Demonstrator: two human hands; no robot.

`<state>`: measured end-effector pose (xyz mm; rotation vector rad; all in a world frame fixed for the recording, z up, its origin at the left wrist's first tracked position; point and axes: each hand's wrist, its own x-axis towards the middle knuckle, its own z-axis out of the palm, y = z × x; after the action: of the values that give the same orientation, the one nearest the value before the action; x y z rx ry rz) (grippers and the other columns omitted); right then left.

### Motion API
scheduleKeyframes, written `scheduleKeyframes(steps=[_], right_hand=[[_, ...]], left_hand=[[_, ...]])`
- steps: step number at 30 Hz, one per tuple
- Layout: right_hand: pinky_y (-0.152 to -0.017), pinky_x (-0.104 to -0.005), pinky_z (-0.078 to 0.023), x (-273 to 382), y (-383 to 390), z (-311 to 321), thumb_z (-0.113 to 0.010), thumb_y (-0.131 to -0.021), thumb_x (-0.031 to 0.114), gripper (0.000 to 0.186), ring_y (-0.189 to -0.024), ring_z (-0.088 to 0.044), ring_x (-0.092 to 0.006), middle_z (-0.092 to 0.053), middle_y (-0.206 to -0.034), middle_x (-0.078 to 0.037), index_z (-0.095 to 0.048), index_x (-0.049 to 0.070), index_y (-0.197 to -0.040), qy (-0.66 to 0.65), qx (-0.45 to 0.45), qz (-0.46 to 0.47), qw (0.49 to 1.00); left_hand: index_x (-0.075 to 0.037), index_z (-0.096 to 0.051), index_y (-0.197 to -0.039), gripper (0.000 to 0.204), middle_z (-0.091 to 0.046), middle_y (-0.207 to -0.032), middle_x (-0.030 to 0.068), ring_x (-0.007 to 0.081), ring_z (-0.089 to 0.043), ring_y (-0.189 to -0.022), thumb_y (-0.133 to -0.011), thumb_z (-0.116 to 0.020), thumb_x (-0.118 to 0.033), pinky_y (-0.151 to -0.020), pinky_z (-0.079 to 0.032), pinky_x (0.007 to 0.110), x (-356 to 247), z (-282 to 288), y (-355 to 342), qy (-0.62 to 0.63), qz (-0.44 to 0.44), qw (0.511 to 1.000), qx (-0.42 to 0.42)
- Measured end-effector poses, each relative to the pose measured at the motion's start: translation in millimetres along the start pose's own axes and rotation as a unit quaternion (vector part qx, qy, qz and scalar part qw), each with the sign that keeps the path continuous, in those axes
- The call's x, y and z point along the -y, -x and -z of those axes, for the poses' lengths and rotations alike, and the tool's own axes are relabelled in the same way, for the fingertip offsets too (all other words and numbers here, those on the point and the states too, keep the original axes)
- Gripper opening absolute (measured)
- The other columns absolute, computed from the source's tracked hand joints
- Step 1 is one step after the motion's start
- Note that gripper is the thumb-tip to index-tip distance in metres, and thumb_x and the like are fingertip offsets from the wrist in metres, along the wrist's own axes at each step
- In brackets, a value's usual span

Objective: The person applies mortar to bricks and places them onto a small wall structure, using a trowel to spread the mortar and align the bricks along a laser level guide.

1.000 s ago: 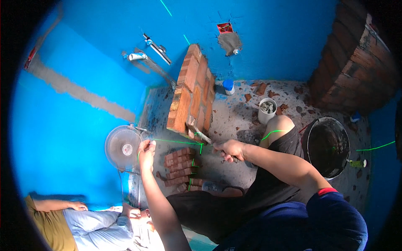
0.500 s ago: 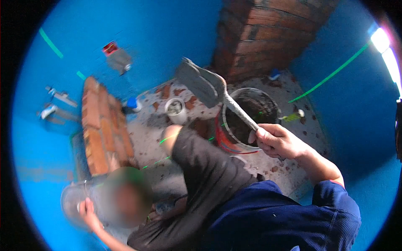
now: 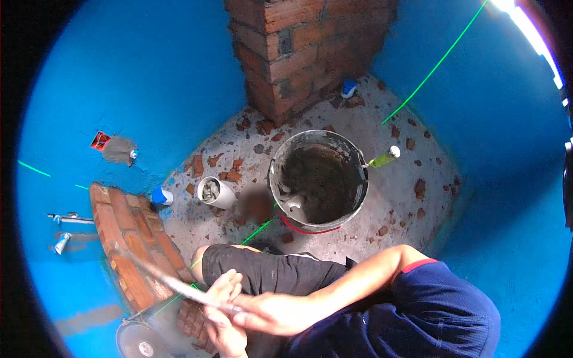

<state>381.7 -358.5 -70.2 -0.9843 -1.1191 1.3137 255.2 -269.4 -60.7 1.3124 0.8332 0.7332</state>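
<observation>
R hand (image 3: 276, 314) clamped on handle of a trowel (image 3: 179, 287), low ctr-left of view. Tool points up & left from the fist, far end blurred, over/in front of low brick wall (image 3: 126, 216); can't tell if it touches the bricks. Blade seen approx. edge-on + blur, so can't tell if it carries mortar.

L hand (image 3: 226, 335) right by R hand, hands close together, tool shaft crossing in front of L hand. Can't tell if L fingers grip the tool or just sit next to it; contact btwn hands also unclear.

Big bucket (image 3: 358, 194) on floor, approx. ctr, well apart from both hands: dark grey wet-looking mix (image 3: 322, 188) inside, smeared inner wall, red at lower outside. White cup (image 3: 223, 197) w/ grey lumps stands left of bucket, tilted-looking in this lens. Blue-capped container (image 3: 162, 196) beside low wall. Yellow-green bottle w/ white cap (image 3: 383, 157) just right of bucket.

Brick stack (image 3: 193, 325) near L hand, partly hidden; round fan (image 3: 142, 341) at lower left. Tall brick column (image 3: 298, 62) behind bucket. Brick bits scattered on floor (image 3: 388, 203), green laser lines across walls etc.
</observation>
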Motion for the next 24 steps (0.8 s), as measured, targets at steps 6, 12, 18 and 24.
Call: scheduleKeyframes(steps=[6,12,18,24], right_hand=[[-0.080,-0.0423,-0.051,-3.3,35.3,105.2,-0.054,-0.091,0.030,0.028,-0.093,-0.061,-0.0360,-0.063,-0.097,-0.017,-0.063,0.004,-0.094,0.395,0.020,-0.032,0.918],[-0.096,-0.0502,-0.039,-1.7,147.6,280.1,-0.061,-0.079,0.025,0.027,-0.100,-0.053,-0.0317,-0.056,-0.104,-0.016,-0.067,0.003,-0.094,0.789,-0.142,-0.352,0.483],[-0.100,-0.0553,-0.033,-57.0,160.5,306.2,-0.061,-0.078,0.018,0.032,-0.104,-0.055,-0.0277,-0.063,-0.100,-0.013,-0.065,0.000,-0.104,0.828,0.078,-0.491,0.259],[-0.075,-0.0412,-0.052,-29.5,133.6,288.2,-0.059,-0.083,0.024,0.027,-0.089,-0.068,-0.0262,-0.070,-0.095,-0.011,-0.062,0.004,-0.102,0.646,0.086,-0.508,0.563]], left_hand=[[0.015,-0.049,-0.110,0.035,-0.056,-0.108,0.0279,0.0365,-0.059,-0.098,-0.097,-0.041,-0.016,-0.090,-0.052,0.044,-10.9,22.0,14.9,0.075,-0.061,0.992,-0.079],[0.015,-0.051,-0.106,0.033,-0.057,-0.103,0.0260,0.0340,-0.060,-0.092,-0.097,-0.041,-0.016,-0.087,-0.053,0.041,-14.4,74.8,25.1,-0.155,-0.056,0.964,-0.206],[0.013,-0.054,-0.101,0.031,-0.060,-0.098,0.0234,0.0295,-0.061,-0.086,-0.097,-0.042,-0.015,-0.081,-0.052,0.037,-3.1,80.5,42.9,-0.165,-0.041,0.956,-0.239],[0.013,-0.057,-0.103,0.032,-0.061,-0.097,0.0232,0.0287,-0.061,-0.089,-0.096,-0.042,-0.013,-0.081,-0.052,0.037,-2.0,133.9,73.8,-0.166,-0.069,0.965,-0.189]])
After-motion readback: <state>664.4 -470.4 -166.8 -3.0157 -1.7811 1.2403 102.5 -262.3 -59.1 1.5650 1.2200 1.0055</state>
